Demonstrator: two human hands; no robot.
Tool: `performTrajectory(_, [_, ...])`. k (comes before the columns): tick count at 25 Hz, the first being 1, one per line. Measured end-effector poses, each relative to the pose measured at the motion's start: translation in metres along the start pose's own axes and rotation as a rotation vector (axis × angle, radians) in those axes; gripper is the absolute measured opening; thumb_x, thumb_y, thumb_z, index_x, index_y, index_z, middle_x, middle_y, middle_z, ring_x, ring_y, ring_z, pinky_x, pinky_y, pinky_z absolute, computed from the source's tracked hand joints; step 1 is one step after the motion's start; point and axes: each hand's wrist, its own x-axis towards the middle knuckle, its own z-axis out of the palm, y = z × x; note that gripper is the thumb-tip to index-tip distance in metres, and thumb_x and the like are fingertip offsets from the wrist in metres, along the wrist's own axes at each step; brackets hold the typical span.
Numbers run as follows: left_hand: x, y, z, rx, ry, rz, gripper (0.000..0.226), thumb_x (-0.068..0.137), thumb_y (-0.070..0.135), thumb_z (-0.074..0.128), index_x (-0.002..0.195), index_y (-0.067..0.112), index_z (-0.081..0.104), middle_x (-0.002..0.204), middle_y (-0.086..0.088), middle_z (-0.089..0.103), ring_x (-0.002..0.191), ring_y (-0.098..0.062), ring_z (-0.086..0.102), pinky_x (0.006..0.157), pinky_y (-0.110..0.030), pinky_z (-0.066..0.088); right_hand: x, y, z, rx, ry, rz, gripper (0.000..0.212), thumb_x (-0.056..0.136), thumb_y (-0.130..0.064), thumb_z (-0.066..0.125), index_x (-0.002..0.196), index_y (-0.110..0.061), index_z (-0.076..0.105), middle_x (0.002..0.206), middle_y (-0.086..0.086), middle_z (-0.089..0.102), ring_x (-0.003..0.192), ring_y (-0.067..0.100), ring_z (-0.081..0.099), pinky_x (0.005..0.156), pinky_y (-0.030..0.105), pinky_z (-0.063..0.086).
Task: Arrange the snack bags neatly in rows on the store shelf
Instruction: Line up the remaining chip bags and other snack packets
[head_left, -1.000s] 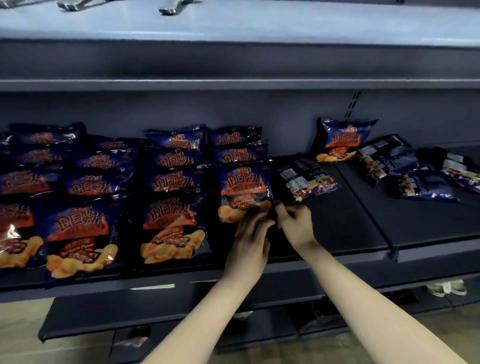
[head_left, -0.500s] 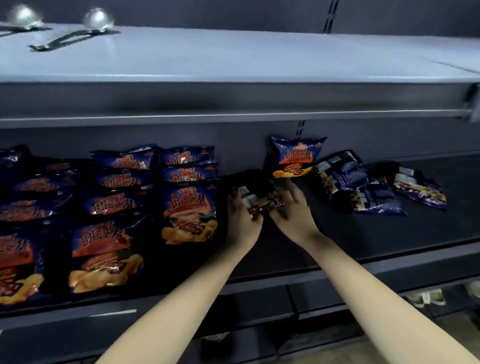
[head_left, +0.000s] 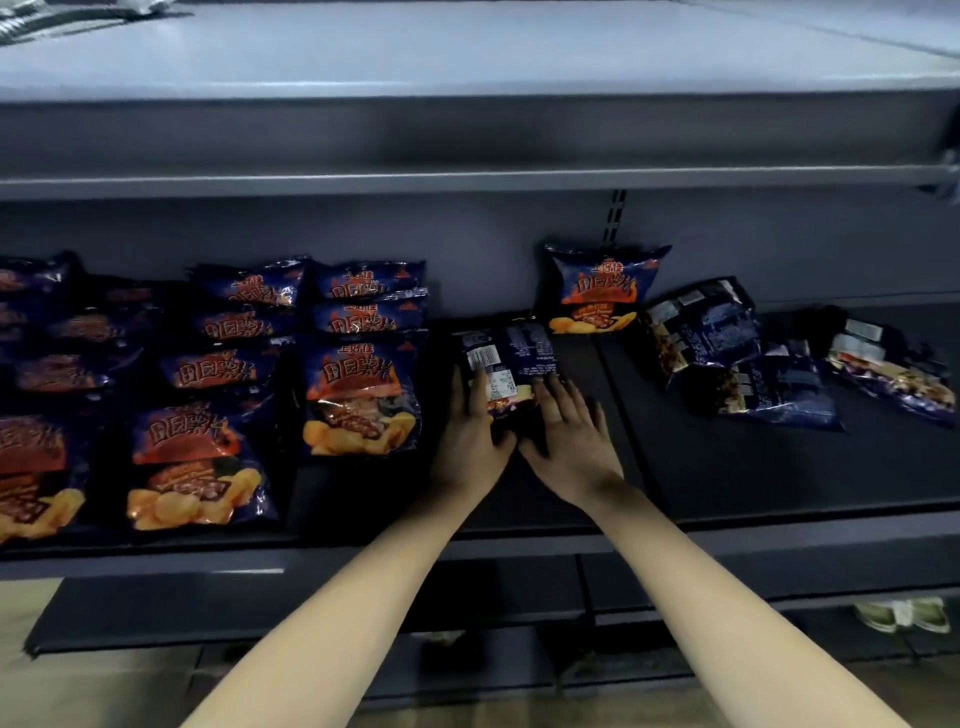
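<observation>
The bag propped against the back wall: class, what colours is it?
The bag is dark blue with an orange-red banner and yellow chips, head view.

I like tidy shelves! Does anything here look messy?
The loose bags on the right lie crooked and overlapping, backs up. The bag touching the left hand and right hand shows its back, unlike the neat rows.

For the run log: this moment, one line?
left hand: flat on face-down snack bag | right hand: flat on it | loose bags: unsorted
</observation>
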Motion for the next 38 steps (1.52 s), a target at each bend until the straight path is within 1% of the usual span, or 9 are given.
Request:
performTrajectory(8, [-0.003, -0.009, -0.001, 0.012, 0.13, 0.283, 0.062, 0.073, -0.001, 0.068, 0.13, 0.019, 0.052, 0.151, -0.006, 0.028, 0.131, -0.027, 0.041, 0.1, -0.038, 0.045, -0.006, 0.007, 0.0, 0.195, 0.189, -0.057, 0.063, 0.085, -0.023, 0.053, 0.144, -0.022, 0.031, 0.148, 0.003, 0.034, 0.139, 0.023, 0.025, 0.115, 0.04, 0.018])
performTrajectory(10, [-0.002, 0.002, -0.011, 0.02, 0.173, 0.313, 0.053, 0.077, 0.007, 0.069, 0.126, 0.022, 0.056, 0.14, -0.001, 0.047, 0.124, -0.022, 0.05, 0.098, -0.033, 0.046, -0.011, 0.016, -0.009, 0.274, 0.271, -0.11, 0.066, 0.08, -0.015, 0.057, 0.142, -0.021, 0.033, 0.146, 0.003, 0.036, 0.138, 0.021, 0.027, 0.115, 0.039, 0.015])
performTrajectory(15, [0.009, 0.043, -0.059, 0.051, 0.353, 0.216, 0.042, 0.08, 0.052, 0.058, 0.108, 0.023, 0.069, 0.082, -0.001, 0.074, 0.069, -0.015, 0.069, 0.058, -0.03, 0.055, -0.013, 0.05, -0.039, 0.588, 0.438, -0.135, 0.077, 0.077, -0.007, 0.064, 0.144, -0.012, 0.025, 0.147, 0.008, 0.03, 0.14, 0.021, 0.025, 0.115, 0.044, 0.023])
performTrajectory(21, [0.0, 0.065, -0.112, -0.452, 0.348, -0.109, 0.03, 0.087, 0.035, 0.063, 0.061, 0.018, 0.061, 0.046, 0.012, 0.059, 0.04, 0.002, 0.049, 0.045, -0.02, 0.036, -0.011, 0.047, -0.07, 0.994, 0.01, -0.112, 0.093, 0.078, -0.029, 0.073, 0.149, -0.018, 0.014, 0.154, -0.001, 0.024, 0.14, 0.007, 0.021, 0.113, 0.026, 0.021])
performTrajectory(25, [-0.027, 0.049, -0.114, -0.506, 0.242, -0.272, 0.029, 0.085, 0.034, 0.064, 0.066, 0.012, 0.063, 0.053, 0.008, 0.062, 0.041, -0.002, 0.049, 0.042, -0.017, 0.033, -0.022, 0.02, -0.052, 1.199, -0.311, -0.282, 0.074, 0.073, -0.032, 0.075, 0.137, -0.021, 0.038, 0.133, -0.005, 0.053, 0.123, 0.005, 0.05, 0.101, 0.024, 0.042])
performTrajectory(28, [-0.046, 0.032, -0.116, -0.439, 0.249, -0.368, 0.035, 0.084, 0.038, 0.064, 0.066, 0.009, 0.06, 0.062, -0.003, 0.062, 0.046, -0.005, 0.051, 0.042, -0.018, 0.036, -0.025, -0.003, -0.034, 1.168, -0.279, -0.278, 0.053, 0.076, -0.008, 0.075, 0.121, -0.019, 0.048, 0.114, -0.007, 0.063, 0.106, 0.0, 0.06, 0.09, 0.018, 0.045])
performTrajectory(32, [-0.068, 0.013, -0.127, -0.382, 0.298, -0.414, 0.033, 0.09, 0.033, 0.059, 0.061, 0.018, 0.055, 0.058, 0.002, 0.058, 0.037, 0.001, 0.05, 0.037, -0.013, 0.036, -0.023, -0.028, -0.021, 1.059, -0.276, -0.28, 0.048, 0.076, -0.011, 0.075, 0.117, -0.017, 0.051, 0.109, -0.009, 0.064, 0.104, 0.002, 0.059, 0.091, 0.014, 0.044])
performTrajectory(36, [-0.08, -0.011, -0.14, -0.382, 0.409, -0.374, 0.011, 0.089, 0.033, 0.06, 0.085, 0.023, 0.062, 0.079, 0.006, 0.065, 0.07, -0.008, 0.063, 0.063, -0.026, 0.054, -0.02, -0.062, -0.006, 1.055, -0.262, -0.26, 0.053, 0.076, -0.012, 0.076, 0.12, -0.02, 0.049, 0.116, -0.003, 0.063, 0.111, 0.011, 0.057, 0.1, 0.031, 0.044])
performTrajectory(38, [-0.083, -0.02, -0.141, -0.303, 0.429, -0.368, 0.039, 0.085, 0.035, 0.065, 0.118, 0.016, 0.057, 0.101, 0.002, 0.065, 0.096, -0.014, 0.061, 0.082, -0.024, 0.049, -0.02, -0.079, 0.003, 1.081, -0.234, -0.224, 0.059, 0.077, -0.012, 0.074, 0.125, -0.025, 0.044, 0.116, -0.012, 0.06, 0.111, 0.005, 0.055, 0.097, 0.022, 0.043])
